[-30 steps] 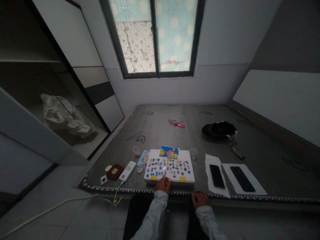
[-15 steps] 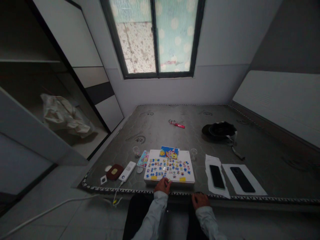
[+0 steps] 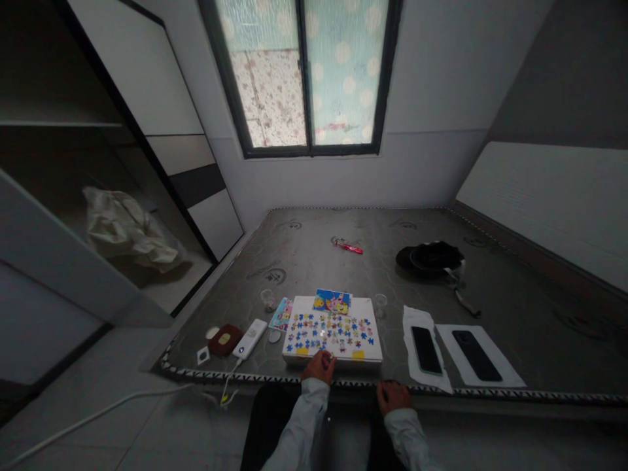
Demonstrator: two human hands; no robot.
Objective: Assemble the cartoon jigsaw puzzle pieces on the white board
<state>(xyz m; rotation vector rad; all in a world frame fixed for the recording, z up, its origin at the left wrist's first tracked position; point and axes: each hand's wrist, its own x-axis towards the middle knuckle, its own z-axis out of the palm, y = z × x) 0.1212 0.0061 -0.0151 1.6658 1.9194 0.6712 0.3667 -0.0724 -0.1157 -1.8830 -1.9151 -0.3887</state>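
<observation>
Puzzle pieces (image 3: 330, 329), mostly blue with some red and yellow, lie scattered over a white board (image 3: 366, 305) near the front edge of a bare grey mattress (image 3: 343, 271). Left hand (image 3: 319, 367) rests at the board's near edge, fingers curled over a spot among the pieces; whether it holds one cannot be told. Right hand (image 3: 393, 396) lies loosely closed on the mattress border, right of the board, holding nothing visible.

A cartoon picture (image 3: 332, 301) sits at the board's far edge and a card (image 3: 281, 314) just left of it. Further left are a white power bank (image 3: 250, 337) with a cable and a dark red case (image 3: 224, 339). To the right, two phones (image 3: 424, 341) (image 3: 476, 355) lie on white sheets. A black cap (image 3: 432, 256) and a red wrapper (image 3: 348, 246) lie further back. No writing is legible at this size.
</observation>
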